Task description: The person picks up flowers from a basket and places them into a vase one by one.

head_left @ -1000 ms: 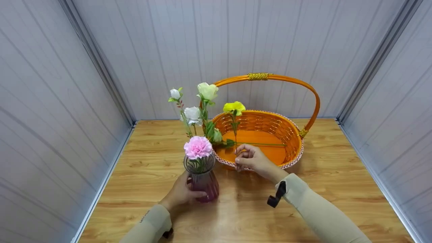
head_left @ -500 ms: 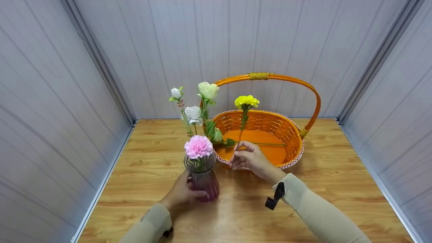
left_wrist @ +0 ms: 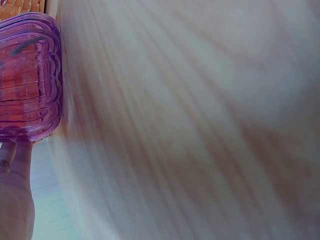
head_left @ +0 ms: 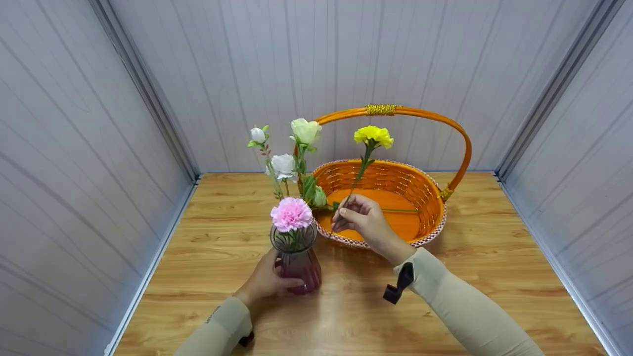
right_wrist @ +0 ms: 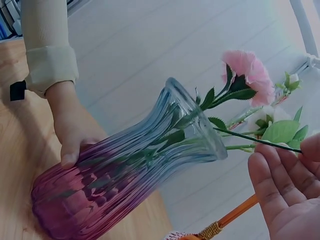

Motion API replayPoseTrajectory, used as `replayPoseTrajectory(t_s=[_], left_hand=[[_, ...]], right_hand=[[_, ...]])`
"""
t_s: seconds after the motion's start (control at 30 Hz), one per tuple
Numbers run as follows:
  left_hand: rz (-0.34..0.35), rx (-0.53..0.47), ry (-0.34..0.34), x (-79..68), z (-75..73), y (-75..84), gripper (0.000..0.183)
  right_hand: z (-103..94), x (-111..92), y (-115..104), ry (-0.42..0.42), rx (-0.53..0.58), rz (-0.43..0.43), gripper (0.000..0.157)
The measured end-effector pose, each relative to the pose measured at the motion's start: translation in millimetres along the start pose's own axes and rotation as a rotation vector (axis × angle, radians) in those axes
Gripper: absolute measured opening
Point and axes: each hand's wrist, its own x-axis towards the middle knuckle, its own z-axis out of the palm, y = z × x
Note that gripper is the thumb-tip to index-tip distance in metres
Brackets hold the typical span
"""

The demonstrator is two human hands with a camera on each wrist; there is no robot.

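Note:
My left hand (head_left: 264,279) grips the lower body of a glass vase (head_left: 304,274), clear at the mouth and purple-pink toward the base, upright on the table. A pink carnation (head_left: 292,214), white flowers (head_left: 283,167) and a pale green rose (head_left: 305,132) rise from it. Between thumb and fingers, my right hand (head_left: 368,220) pinches the thin stem of a yellow carnation (head_left: 374,136), its head tilted up and right. In the right wrist view, the lower end of that stem (right_wrist: 257,139) points at the vase's rim and appears close to it.
Behind the right hand stands an orange woven basket (head_left: 435,227) with a tall arched handle (head_left: 460,143). A green stem (head_left: 400,211) lies across its inside. Pale panelled walls (head_left: 257,64) enclose the wooden table (head_left: 207,247) at the back and sides.
The yellow carnation's head has risen and moved right, its stem now leaning. My right hand has shifted slightly up and left. The left hand and the vase have stayed in place.

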Motion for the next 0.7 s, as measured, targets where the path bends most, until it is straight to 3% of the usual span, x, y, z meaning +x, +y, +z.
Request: replayPoseTrajectory(t_s=[0.3, 0.5, 0.7], left_hand=[[-0.007, -0.015, -0.005, 0.5, -0.3, 1.2, 0.103], [-0.026, -0.023, -0.001, 0.5, -0.6, -0.2, 0.104], [-0.016, -0.001, 0.003, 0.8, -0.6, -1.3, 0.101]], right_hand=[[12.5, 9, -2, 0.017, -0.007, -0.051, 0.014], [21.0, 15, 3, 0.037, -0.079, -0.088, 0.006], [24.0, 20, 15, 0.063, -0.175, -0.104, 0.019]])
